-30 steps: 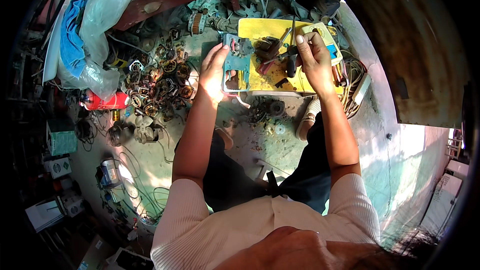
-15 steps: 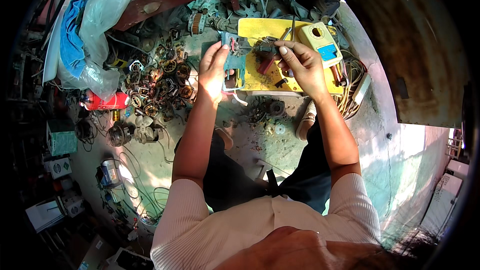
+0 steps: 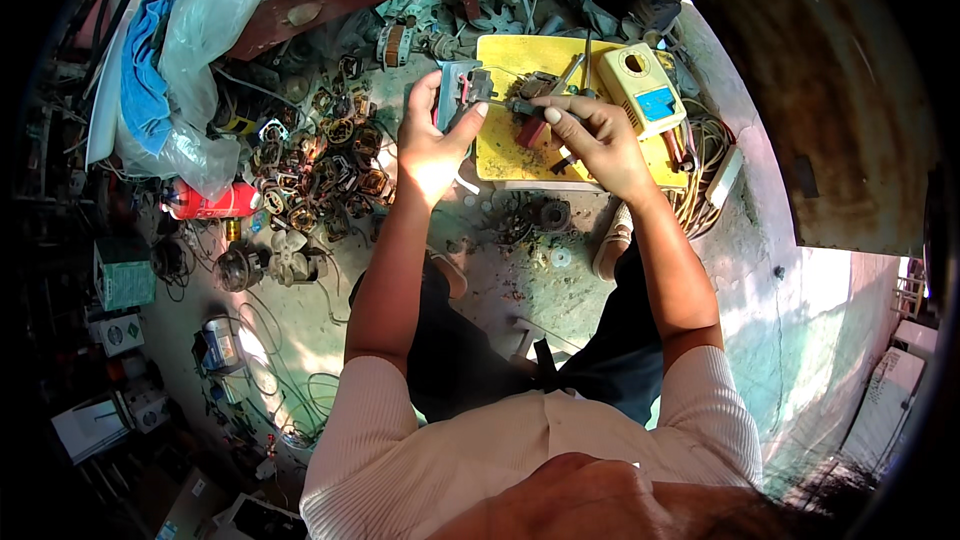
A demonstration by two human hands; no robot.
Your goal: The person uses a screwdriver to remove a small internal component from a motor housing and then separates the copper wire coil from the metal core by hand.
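My left hand (image 3: 430,155) grips a blue-grey plastic housing (image 3: 452,95) over the left edge of a yellow board. A dark block-like part (image 3: 480,85) and a bit of red show in the housing, above my left thumb. Between the thumb and fingers of my right hand (image 3: 608,145) is a dark, slim piece (image 3: 524,106), its end pointing left toward that block. Its exact kind is too small to make out. Under my right hand, a dark red piece (image 3: 531,130) lies on the yellow board (image 3: 505,155).
A cream-yellow casing (image 3: 640,85) with a round hole stands at the board's right. Coiled cables (image 3: 695,195) lie beside it. Motor windings (image 3: 325,155) are heaped at left, near a red cylinder (image 3: 215,200) and a fan-bladed motor (image 3: 290,260). A rusty panel (image 3: 850,110) rises at right.
The housing has turned and tilted in my left hand, whose thumb now reaches further right. My right hand has moved slightly down and left, bringing the dark piece closer to the housing.
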